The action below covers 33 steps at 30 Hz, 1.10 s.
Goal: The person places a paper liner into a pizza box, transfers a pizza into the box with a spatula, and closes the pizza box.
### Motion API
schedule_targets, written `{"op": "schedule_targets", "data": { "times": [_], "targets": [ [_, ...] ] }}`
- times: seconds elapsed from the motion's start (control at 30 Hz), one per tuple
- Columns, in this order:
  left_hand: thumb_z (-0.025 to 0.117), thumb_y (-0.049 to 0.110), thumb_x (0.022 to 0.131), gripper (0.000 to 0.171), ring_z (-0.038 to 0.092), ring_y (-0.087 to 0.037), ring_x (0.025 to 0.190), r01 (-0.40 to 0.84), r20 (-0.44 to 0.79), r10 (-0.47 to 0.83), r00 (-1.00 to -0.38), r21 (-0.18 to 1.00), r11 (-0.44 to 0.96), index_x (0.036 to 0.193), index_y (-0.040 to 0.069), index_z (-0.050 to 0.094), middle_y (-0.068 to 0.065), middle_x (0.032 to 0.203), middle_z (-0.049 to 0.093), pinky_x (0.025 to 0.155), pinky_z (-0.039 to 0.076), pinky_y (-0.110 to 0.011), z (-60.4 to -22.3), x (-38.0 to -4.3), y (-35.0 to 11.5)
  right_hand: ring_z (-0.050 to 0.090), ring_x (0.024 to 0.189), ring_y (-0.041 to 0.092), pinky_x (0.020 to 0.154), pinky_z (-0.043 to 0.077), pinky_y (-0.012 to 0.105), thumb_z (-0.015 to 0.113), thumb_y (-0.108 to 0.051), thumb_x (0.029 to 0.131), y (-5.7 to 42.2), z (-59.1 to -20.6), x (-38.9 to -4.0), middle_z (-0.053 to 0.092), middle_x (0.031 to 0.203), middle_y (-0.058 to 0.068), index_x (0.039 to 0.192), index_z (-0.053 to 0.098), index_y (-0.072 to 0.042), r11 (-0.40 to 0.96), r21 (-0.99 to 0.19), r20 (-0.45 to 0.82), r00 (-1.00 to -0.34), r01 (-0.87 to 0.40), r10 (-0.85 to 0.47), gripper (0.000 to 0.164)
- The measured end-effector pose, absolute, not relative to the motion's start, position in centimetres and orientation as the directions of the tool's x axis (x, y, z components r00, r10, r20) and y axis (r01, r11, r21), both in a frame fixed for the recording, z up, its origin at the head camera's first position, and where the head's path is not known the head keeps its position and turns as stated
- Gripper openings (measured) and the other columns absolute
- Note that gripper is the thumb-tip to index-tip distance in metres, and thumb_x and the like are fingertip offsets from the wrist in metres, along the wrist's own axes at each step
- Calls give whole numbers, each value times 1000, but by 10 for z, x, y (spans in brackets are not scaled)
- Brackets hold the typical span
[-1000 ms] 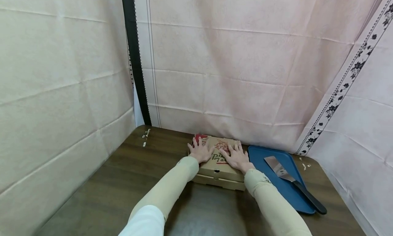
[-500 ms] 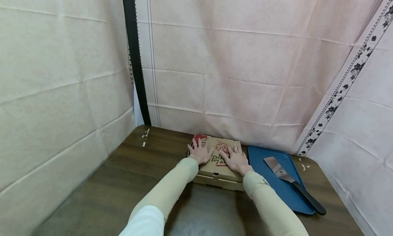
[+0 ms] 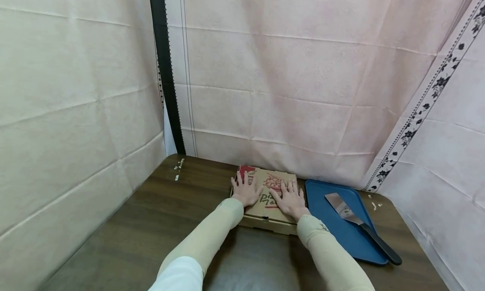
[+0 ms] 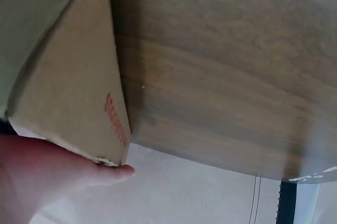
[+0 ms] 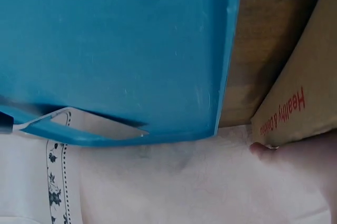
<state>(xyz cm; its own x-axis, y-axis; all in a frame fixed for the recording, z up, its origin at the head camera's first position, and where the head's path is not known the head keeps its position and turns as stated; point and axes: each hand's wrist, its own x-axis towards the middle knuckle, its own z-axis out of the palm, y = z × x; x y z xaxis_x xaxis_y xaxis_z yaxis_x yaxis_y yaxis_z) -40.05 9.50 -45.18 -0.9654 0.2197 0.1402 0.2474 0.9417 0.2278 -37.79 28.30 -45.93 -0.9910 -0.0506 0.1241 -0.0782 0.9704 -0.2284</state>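
Note:
A closed brown cardboard pizza box (image 3: 270, 204) with red and dark print lies at the back of the table. My left hand (image 3: 246, 192) rests on the left part of its lid, fingers spread and straight. On the right part of the lid lies my right hand (image 3: 291, 200), also flat with fingers apart. In the left wrist view, part of the left hand (image 4: 58, 174) shows along the top edge of the box's side wall (image 4: 79, 71). The right wrist view shows a fingertip of the right hand (image 5: 295, 155) by the box's printed side (image 5: 300, 98).
Right of the box lies a blue tray (image 3: 322, 194) with a wide metal spatula (image 3: 345, 211) across it, its black handle (image 3: 382, 244) passing over the tray's edge. Pale curtains (image 3: 265, 93) hang behind and beside the brown table (image 3: 151, 232).
Both hands stay flat on the lid. The right forearm has shifted slightly left, and the pizza box looks almost the same.

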Motion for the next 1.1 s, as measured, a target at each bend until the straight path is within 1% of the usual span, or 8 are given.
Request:
{"op": "schedule_targets", "data": {
  "times": [0.13,0.37,0.5,0.7,0.87,1.0,1.1],
  "targets": [
    [25,57,101,63,4,-44,149,259,162,228,-960,206,944,154,24,27,-16,162,15,116,9,-66,-458,-403,94,-3,151,35,115,10,66,25,-68,96,281,-463,-378,4,163,19,156,14,-14,968,-242,120,-992,-64,-35,82],
    [25,59,100,63,6,-43,149,267,180,235,-955,180,947,154,26,27,-13,162,18,116,12,-64,-460,-407,89,-3,151,36,116,14,64,26,-67,96,276,-465,-378,4,162,20,156,14,-13,966,-251,125,-992,-54,-23,82],
    [24,58,100,62,6,-42,150,264,166,235,-958,178,948,154,27,24,-12,162,16,117,12,-62,-460,-405,89,-1,151,38,116,14,64,29,-66,96,275,-465,-376,5,162,22,156,16,-11,965,-258,126,-992,-48,-16,82],
    [24,57,101,62,6,-41,150,275,171,245,-954,179,945,154,26,26,-12,162,16,118,11,-61,-464,-403,94,-1,151,37,116,15,63,27,-66,97,279,-467,-371,5,162,20,156,14,-12,970,-242,119,-993,-33,-4,81],
    [22,58,100,63,2,-41,150,272,160,247,-956,166,948,155,27,23,-11,163,13,118,8,-61,-469,-406,98,-1,151,37,116,14,63,25,-67,96,282,-467,-367,5,162,21,156,15,-11,969,-245,123,-992,-40,-10,83],
    [23,58,100,63,3,-41,150,274,149,251,-957,163,948,155,27,23,-12,163,13,118,9,-62,-465,-405,98,-2,151,37,116,14,63,25,-67,96,285,-467,-370,5,162,21,156,14,-11,968,-246,116,-993,-44,-15,83],
    [24,57,101,63,4,-42,150,288,113,271,-956,180,940,155,25,23,-14,163,12,118,10,-62,-460,-406,96,2,150,40,115,16,64,28,-64,97,287,-463,-372,8,161,23,155,17,-8,973,-224,107,-994,-61,-37,81]
  ]
}}
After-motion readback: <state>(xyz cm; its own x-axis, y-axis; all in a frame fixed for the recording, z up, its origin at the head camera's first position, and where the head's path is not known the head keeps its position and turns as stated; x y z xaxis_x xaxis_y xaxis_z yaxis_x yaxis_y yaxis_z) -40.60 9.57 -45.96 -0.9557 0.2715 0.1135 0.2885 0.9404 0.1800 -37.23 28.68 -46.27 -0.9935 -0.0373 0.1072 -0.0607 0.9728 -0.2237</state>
